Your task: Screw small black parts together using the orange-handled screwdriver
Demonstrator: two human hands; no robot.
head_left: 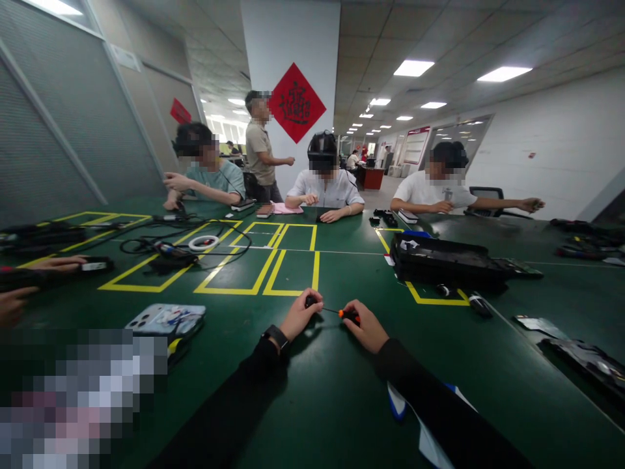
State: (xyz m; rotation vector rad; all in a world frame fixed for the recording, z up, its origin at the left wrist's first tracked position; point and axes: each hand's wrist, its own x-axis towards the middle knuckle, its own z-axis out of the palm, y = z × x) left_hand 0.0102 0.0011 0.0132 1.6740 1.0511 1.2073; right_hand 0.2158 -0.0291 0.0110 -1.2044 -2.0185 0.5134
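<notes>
Both hands are out over the green table (pixel 312 404), and between them is a small screwdriver (pixel 342 313). The right hand (pixel 367 327) is clamped around its orange and black handle, fingers curled over the top. The thin shaft runs out from that grip toward the left hand (pixel 303 314), so the tool's long axis lies nearly level and crosswise, tip pointing left, tilted a touch up and away. The left hand is pinched shut on a small dark object (pixel 311 301) right at the shaft's tip; what it is can't be made out. The screwdriver sits just above the table, in the narrow gap between the two hands.

Beyond the grip, yellow tape rectangles (pixel 288 260) mark the surface. Off to the left of the left hand lies a flat phone-like device (pixel 166 319). Out past the right hand, further back, rests a black opened case (pixel 444 260). Across the table, well apart from the grip, several people (pixel 325 189) are seated.
</notes>
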